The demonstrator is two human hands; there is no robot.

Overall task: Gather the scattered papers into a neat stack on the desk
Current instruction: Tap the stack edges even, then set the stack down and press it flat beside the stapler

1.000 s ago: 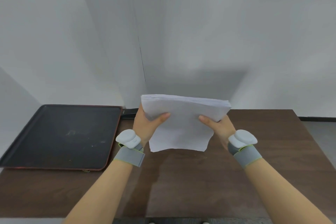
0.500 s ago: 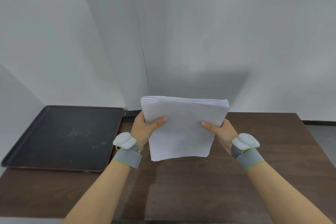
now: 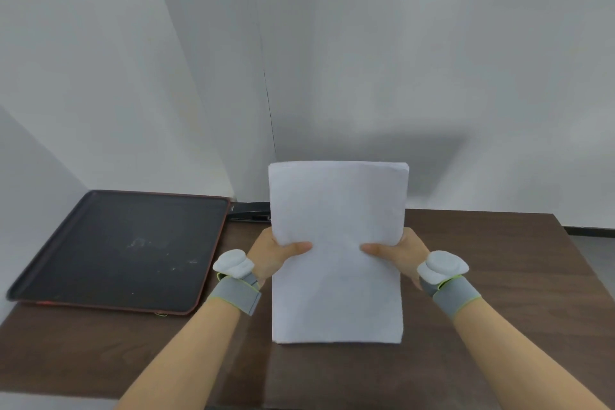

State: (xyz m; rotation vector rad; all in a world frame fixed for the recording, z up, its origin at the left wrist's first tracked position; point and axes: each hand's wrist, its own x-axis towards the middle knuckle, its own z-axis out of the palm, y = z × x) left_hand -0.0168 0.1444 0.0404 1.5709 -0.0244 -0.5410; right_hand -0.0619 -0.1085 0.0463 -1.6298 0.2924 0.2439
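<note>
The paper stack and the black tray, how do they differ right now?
The paper stack is white, stood on edge and gripped by the left hand and right hand; the black tray lies flat and untouched on the desk. The stack looks narrower than the tray. Both are rectangular.

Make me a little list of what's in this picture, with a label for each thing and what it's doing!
papers: one white stack, held upright, bottom edge down at the desk
left hand: grips the stack's left edge, thumb on front
right hand: grips the stack's right edge, thumb on front
wristbands: grey, with a white device, one on each wrist
tray: dark, flat, to the left of the stack, nothing in it
desk: brown wood
loose sheets: none in view
</note>
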